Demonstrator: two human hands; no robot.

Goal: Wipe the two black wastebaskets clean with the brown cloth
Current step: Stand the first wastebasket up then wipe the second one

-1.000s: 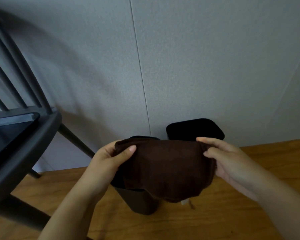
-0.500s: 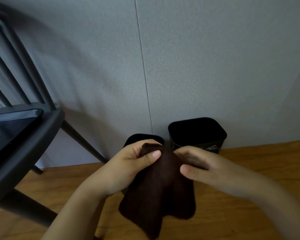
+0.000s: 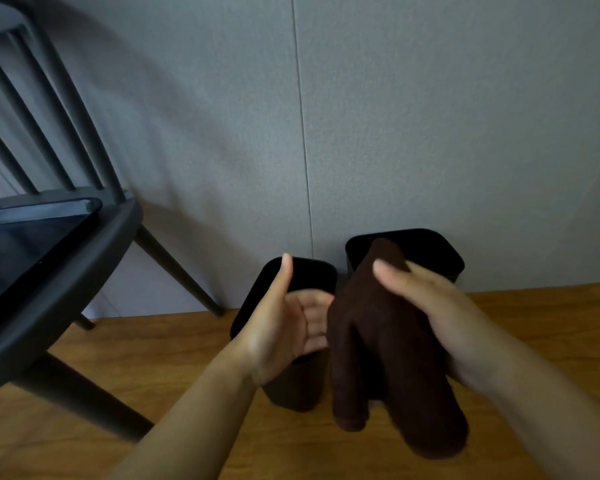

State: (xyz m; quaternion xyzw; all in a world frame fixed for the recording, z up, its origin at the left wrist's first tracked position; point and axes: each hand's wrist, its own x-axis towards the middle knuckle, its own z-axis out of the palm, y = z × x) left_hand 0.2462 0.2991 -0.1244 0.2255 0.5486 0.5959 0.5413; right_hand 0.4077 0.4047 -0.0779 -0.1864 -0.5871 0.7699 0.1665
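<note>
2 hands (image 3: 354,317) flank the brown cloth (image 3: 381,341), draped over the right.

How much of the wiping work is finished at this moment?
Nothing looks wiped yet. The brown cloth hangs folded over the right hand, above the floor; the left hand is open beside it. Both wastebaskets, the near one and the far one, remain to be wiped.

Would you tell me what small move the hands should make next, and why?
Probably lower the brown cloth, draped over the right hand, onto the rim of the nearer wastebasket while the open left hand steadies it. Neither it nor the far wastebasket is touched yet.
</note>
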